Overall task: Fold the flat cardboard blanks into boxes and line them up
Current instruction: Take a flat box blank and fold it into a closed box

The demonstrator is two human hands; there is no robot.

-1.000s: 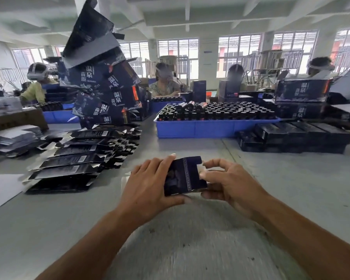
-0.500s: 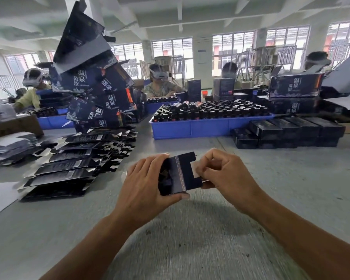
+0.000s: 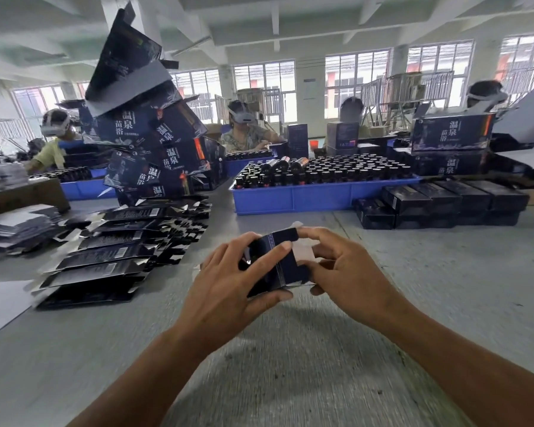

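A small dark blue cardboard box (image 3: 285, 257), partly folded, is held just above the grey table (image 3: 290, 365). My left hand (image 3: 228, 278) grips its left body, with fingers over the top and the thumb underneath. My right hand (image 3: 342, 269) holds its right end, fingers curled around a pale flap. A fanned stack of flat dark blanks (image 3: 111, 251) lies to the left. A row of folded dark boxes (image 3: 438, 201) stands at the right.
A blue tray (image 3: 315, 197) full of dark bottles sits straight ahead. A leaning pile of large printed cartons (image 3: 148, 140) rises behind the blanks. Several people with headsets sit at the far side. White sheets (image 3: 0, 300) lie at the left edge.
Both hands have turned the box a little, and my right fingers have moved from pinching its end to curling round the pale flap. The view has tilted slightly.
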